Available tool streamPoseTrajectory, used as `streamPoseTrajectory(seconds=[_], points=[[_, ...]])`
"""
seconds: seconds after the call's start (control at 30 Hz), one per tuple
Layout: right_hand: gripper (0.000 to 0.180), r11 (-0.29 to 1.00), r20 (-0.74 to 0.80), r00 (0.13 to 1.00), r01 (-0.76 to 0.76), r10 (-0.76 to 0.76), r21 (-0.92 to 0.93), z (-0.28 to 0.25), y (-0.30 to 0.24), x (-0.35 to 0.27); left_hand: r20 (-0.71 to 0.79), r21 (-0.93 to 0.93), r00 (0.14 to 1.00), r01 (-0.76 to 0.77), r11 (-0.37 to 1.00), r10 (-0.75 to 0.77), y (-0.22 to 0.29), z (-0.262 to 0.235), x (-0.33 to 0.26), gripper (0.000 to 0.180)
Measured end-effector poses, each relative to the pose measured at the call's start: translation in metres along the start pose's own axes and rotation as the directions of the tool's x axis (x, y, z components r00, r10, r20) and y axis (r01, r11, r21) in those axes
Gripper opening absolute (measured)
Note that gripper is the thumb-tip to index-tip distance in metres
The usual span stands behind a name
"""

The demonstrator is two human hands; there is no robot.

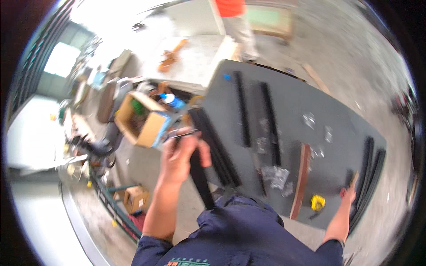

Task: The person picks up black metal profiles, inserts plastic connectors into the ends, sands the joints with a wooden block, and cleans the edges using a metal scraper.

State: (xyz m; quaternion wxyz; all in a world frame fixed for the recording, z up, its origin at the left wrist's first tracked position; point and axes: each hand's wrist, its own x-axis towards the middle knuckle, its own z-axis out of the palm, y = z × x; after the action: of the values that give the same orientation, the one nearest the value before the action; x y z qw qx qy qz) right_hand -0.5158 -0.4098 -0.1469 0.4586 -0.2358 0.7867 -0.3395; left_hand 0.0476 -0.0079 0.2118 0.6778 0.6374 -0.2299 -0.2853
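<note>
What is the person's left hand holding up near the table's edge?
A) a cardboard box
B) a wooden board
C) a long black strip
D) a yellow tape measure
C: the left hand is closed around a long black strip that hangs down beside the dark table, while the yellow tape measure lies on the table and the cardboard box stands on the floor.

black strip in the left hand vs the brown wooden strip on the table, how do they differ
The black strip is dark and held up off the table in the left hand; the brown wooden strip is reddish brown and lies flat on the grey table, untouched. The black one hangs past the table edge; the brown one lies wholly on it. Both are long and narrow.
</note>
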Motion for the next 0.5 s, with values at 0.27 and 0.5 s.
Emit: streamPoseTrajectory(seconds=[0.27, 0.5], points=[[0.056, 0.823, 0.140, 0.969, 0.246, -0.202, -0.512, 0.025, -0.001, -0.019, 0.139, -0.279, 0.989, 0.002, 0.960, 0.039, 0.009, 0.000, 0.000, 0.023], [0.042, 0.617, 0.316, 0.785, 0.616, -0.533, -0.491, 0.080, -0.008, -0.053, 0.083, -0.321, 0.993, -0.050, 0.946, 0.080, 0.033, -0.014, -0.013, 0.060]])
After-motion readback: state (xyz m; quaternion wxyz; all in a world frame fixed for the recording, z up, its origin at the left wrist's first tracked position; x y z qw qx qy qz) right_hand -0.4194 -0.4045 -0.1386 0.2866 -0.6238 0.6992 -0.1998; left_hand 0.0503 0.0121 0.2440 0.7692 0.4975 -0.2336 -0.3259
